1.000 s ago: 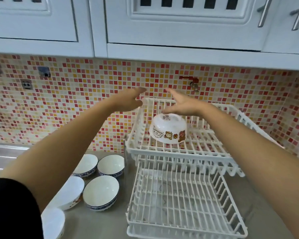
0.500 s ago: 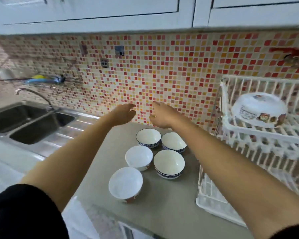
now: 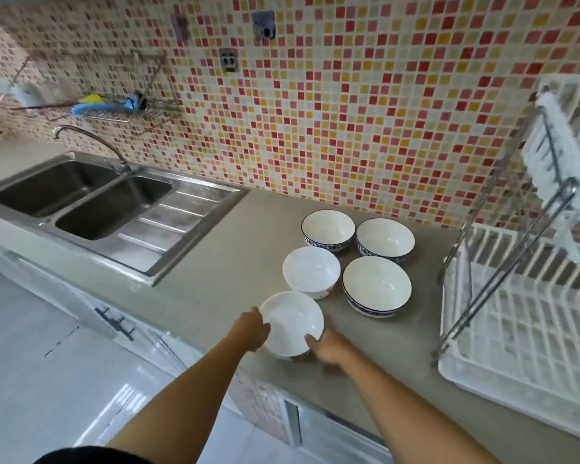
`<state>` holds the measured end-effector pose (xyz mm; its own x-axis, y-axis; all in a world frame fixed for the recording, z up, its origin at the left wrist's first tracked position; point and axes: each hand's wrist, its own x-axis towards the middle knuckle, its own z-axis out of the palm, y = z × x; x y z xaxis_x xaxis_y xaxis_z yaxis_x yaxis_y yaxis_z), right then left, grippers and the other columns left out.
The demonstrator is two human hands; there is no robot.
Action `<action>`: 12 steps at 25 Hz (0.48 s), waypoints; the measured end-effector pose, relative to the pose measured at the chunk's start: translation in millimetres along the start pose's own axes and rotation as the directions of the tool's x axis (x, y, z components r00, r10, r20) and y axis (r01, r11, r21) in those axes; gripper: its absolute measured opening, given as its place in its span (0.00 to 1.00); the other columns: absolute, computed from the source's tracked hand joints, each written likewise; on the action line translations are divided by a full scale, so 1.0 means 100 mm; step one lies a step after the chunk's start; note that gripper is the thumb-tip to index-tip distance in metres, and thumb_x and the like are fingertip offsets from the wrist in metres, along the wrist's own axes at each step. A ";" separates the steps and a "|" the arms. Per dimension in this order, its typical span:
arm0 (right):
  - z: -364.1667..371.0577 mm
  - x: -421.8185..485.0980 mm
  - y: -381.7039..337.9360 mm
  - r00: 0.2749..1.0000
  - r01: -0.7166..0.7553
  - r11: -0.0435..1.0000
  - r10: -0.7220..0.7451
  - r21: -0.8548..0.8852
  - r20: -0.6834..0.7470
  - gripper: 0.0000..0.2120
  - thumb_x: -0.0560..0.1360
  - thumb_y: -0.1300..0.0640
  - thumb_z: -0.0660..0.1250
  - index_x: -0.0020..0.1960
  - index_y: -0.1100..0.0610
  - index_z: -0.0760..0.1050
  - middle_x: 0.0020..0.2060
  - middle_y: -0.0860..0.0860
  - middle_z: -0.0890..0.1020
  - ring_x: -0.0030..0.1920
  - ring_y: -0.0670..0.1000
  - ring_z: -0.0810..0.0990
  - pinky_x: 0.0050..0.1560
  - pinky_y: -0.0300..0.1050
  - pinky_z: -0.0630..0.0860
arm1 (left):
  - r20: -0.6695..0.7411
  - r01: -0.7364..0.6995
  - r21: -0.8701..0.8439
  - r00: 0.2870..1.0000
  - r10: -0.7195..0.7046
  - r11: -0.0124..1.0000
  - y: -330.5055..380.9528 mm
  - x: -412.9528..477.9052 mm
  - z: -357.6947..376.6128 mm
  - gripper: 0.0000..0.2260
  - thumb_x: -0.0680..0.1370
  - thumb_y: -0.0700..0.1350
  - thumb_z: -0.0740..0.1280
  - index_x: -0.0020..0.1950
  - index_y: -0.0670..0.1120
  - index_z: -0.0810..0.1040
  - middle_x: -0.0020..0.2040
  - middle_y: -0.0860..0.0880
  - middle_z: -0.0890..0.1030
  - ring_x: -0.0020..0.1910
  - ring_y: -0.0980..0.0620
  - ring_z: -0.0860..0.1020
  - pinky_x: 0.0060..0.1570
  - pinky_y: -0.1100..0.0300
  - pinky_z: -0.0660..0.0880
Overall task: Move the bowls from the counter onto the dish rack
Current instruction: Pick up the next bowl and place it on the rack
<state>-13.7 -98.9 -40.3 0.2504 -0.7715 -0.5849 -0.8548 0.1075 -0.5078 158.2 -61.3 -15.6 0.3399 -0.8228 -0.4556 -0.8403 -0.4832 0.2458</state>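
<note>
Several bowls stand upright on the beige counter (image 3: 235, 262). The nearest white bowl (image 3: 290, 321) sits by the counter's front edge, with my left hand (image 3: 252, 331) on its left rim and my right hand (image 3: 327, 346) on its right side. Behind it is another white bowl (image 3: 310, 271). Three blue-rimmed bowls stand further back: a near one (image 3: 375, 284), a far left one (image 3: 328, 228) and a far right one (image 3: 385, 238). The white two-tier dish rack (image 3: 516, 333) stands at the right, its upper tier partly cut off.
A steel double sink (image 3: 81, 199) with a tap (image 3: 91, 142) lies at the left. A wall shelf (image 3: 111, 108) with a blue brush hangs above it. The tiled wall runs behind the bowls. White floor lies below the counter's front edge.
Both hands left the upper rack tier, where a patterned bowl lies upside down, swung left over the counter, then came down onto the nearest white bowl. The view turned left and down.
</note>
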 end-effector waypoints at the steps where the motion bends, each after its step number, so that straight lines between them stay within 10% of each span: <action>1: 0.02 -0.02 -0.03 1.000 -0.002 1.000 0.003 -0.002 0.016 0.25 0.78 0.49 0.58 0.69 0.64 0.66 0.66 0.62 0.73 0.64 0.59 0.74 0.59 0.44 0.72 | 0.018 0.012 -0.018 1.000 -0.012 1.000 0.00 -0.01 0.01 0.24 0.77 0.45 0.65 0.68 0.35 0.64 0.65 0.37 0.74 0.61 0.39 0.77 0.59 0.53 0.74; 7: -0.36 -0.22 -0.46 0.988 0.155 0.987 -0.156 0.051 0.014 0.16 0.76 0.54 0.54 0.56 0.65 0.70 0.41 0.59 0.83 0.45 0.59 0.84 0.46 0.45 0.77 | -0.038 0.068 -0.341 0.996 -0.086 0.938 -0.02 -0.11 -0.56 0.15 0.76 0.35 0.59 0.63 0.35 0.71 0.59 0.36 0.77 0.48 0.36 0.83 0.30 0.52 0.81; 12: -1.13 -0.68 -0.89 0.900 0.401 0.880 -0.328 0.254 -0.286 0.28 0.77 0.41 0.55 0.71 0.56 0.59 0.62 0.55 0.76 0.54 0.58 0.81 0.60 0.55 0.75 | -0.273 -0.200 -0.662 0.962 0.016 0.722 0.26 -0.25 -1.38 0.19 0.75 0.33 0.58 0.66 0.40 0.70 0.59 0.41 0.74 0.42 0.44 0.78 0.27 0.54 0.82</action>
<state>-5.8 -126.9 116.0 0.3756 -0.9093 -0.1790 -0.5364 -0.0558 -0.8421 186.3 -94.4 120.7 0.4285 -0.8809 -0.2010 -0.3954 -0.3828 0.8349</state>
